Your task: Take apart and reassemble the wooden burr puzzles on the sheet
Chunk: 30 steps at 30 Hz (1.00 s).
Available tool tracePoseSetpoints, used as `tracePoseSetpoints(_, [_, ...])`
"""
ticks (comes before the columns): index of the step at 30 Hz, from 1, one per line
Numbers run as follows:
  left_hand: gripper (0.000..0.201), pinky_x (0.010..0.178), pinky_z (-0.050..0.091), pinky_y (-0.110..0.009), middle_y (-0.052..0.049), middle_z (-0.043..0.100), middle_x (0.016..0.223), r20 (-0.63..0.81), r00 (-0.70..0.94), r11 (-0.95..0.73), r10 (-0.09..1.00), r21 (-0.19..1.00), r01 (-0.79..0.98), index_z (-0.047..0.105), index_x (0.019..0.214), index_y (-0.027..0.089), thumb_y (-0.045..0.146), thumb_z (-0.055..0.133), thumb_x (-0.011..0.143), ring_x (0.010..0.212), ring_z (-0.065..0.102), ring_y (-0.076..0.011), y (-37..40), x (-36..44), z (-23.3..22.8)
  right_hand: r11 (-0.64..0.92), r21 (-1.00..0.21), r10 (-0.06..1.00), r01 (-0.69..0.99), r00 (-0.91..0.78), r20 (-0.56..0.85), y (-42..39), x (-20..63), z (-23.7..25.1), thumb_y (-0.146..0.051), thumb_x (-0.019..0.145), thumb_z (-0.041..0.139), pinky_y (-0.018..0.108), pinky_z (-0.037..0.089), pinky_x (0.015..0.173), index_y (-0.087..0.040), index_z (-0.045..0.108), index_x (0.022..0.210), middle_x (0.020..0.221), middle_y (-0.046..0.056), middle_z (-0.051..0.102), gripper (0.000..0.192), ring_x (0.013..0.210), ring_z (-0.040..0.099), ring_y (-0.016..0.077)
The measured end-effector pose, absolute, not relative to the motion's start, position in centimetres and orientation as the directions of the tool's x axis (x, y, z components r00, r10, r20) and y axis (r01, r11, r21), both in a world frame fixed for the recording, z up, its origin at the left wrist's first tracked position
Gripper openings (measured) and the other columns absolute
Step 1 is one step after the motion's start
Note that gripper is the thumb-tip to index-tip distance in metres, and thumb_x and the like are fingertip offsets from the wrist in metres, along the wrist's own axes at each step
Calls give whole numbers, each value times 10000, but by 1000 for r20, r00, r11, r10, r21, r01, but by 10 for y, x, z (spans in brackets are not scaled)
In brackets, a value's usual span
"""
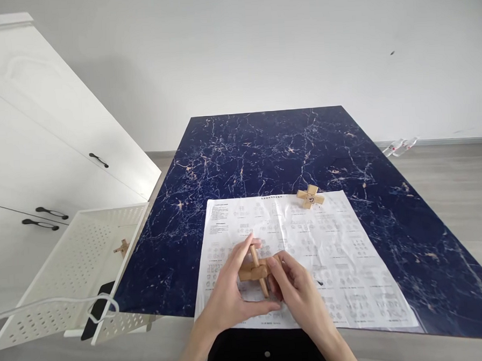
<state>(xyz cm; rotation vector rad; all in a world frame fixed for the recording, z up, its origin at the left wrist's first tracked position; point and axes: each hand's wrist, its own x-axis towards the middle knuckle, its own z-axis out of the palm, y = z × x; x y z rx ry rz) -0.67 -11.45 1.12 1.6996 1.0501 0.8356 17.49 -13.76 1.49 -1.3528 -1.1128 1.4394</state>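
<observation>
Between both hands is a wooden burr puzzle (257, 271) of crossed light-brown pieces, raised just over a printed instruction sheet (341, 240). My left hand (229, 289) curves around its left side, with fingertips near the upper end of an upright rod and the thumb below. My right hand (295, 285) pinches the puzzle's right arm between thumb and fingers. Part of that side is hidden by the fingers. A second wooden puzzle (310, 197), cross-shaped with a dark mark on it, rests at the sheet's top edge.
The sheet lies on a dark blue marbled table (255, 153). Left of the table stands a white perforated basket (74, 270) with another wooden cross puzzle (122, 247) inside. A white cable (57, 300) crosses near it. White cabinets (52, 131) rise at left, and clear bottles (400, 147) stand beyond the right edge.
</observation>
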Motion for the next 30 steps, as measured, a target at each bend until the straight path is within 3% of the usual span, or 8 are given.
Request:
tracePoseSetpoints(2, [1180,1236,461,-626,-107,578,1585,43,384,-170,922,937,304,279,1701,407,362,988,758,1464,574,-390,-115,-5,13,-275,-961,960,-38,-72,-272,-138,178,15,-650,1089,513,279,328,534,-241,497,786,639,-41,494,509,562,418,141])
tracePoseSetpoints(6, [973,1204,512,-579,-110,612,1541,70,386,-231,920,892,388,434,1596,337,302,943,768,1410,624,-370,-114,-2,14,-292,-955,955,-51,-77,-287,-138,182,14,-654,1078,536,285,322,539,-240,498,778,644,-43,484,513,565,396,139])
tracePoseSetpoints(12, [962,1190,539,-526,-94,624,1517,128,374,-304,919,833,462,447,1563,323,262,915,725,1389,638,-358,-116,0,11,-282,-959,958,-32,-68,-280,-140,184,12,-638,1088,536,293,345,553,-235,506,754,634,-41,485,524,562,404,136])
tracePoseSetpoints(18, [1007,1253,433,-614,-96,521,1608,63,412,-206,909,927,313,399,1605,376,284,918,746,1487,530,-402,-118,-7,16,-213,-973,961,-90,-198,-192,-139,194,19,-565,1118,536,282,419,591,-228,562,858,706,-19,591,427,600,511,140])
tracePoseSetpoints(21, [1082,1285,353,-665,-124,482,1654,46,426,-105,903,988,115,312,1673,369,527,912,786,1542,456,-439,-120,-9,18,-170,-981,963,-93,-229,-145,-143,195,23,-512,1135,533,279,463,634,-221,610,945,719,-19,608,355,628,560,144])
tracePoseSetpoints(24, [1062,1261,401,-644,-150,520,1621,20,415,-6,910,999,-34,357,1661,343,737,840,801,1524,482,-442,-121,-7,22,-146,-982,969,-117,-218,-118,-148,190,24,-489,1141,520,286,481,650,-218,624,978,737,-9,621,334,643,580,152])
tracePoseSetpoints(27, [941,1206,481,-609,-144,583,1547,-17,411,31,911,999,-27,429,1612,344,643,866,834,1436,583,-416,-122,-6,28,-116,-993,974,-12,-195,-111,-153,186,23,-474,1143,499,289,460,630,-220,641,983,747,-2,625,332,644,557,160])
tracePoseSetpoints(30, [1030,1173,510,-586,-128,613,1501,-28,420,15,907,999,32,445,1596,348,470,984,726,1360,634,-402,-123,-8,33,-80,-986,966,144,-234,-112,-155,188,24,-436,1144,477,287,438,612,-231,665,1014,764,3,651,307,643,547,167])
